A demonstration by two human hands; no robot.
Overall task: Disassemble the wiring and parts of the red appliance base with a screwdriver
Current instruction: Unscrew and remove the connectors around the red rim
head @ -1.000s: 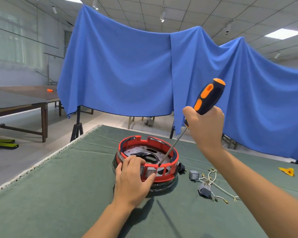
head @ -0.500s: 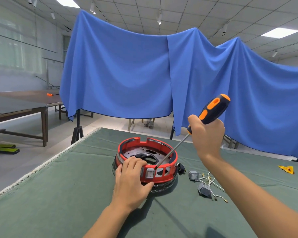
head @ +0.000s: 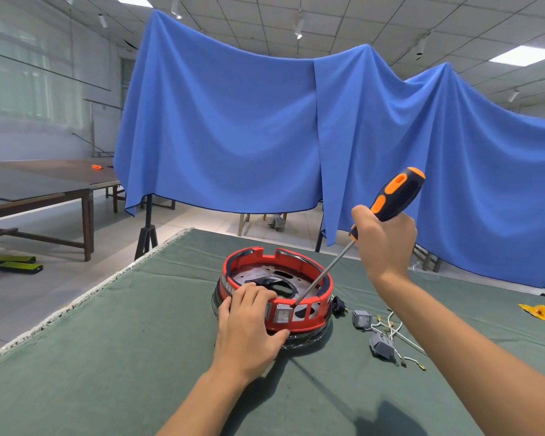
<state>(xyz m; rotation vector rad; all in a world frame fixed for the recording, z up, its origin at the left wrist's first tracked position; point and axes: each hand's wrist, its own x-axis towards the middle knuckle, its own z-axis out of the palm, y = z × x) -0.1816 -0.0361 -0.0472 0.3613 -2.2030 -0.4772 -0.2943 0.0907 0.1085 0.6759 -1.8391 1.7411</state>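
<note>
Centrally, the left hand grips the red appliance base; the right hand clasps a screwdriver, tip seemingly touching its rim.

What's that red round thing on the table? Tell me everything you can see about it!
The red round base is a shallow ring, plastic by its look, with notches in its far rim and cut-out windows in its near wall. A grey switch sits in one window. Inside lies a silvery metal plate with holes. It rests flat on the green table cover. The left hand grips its near wall, and the screwdriver tip touches the rim by the switch.
</note>
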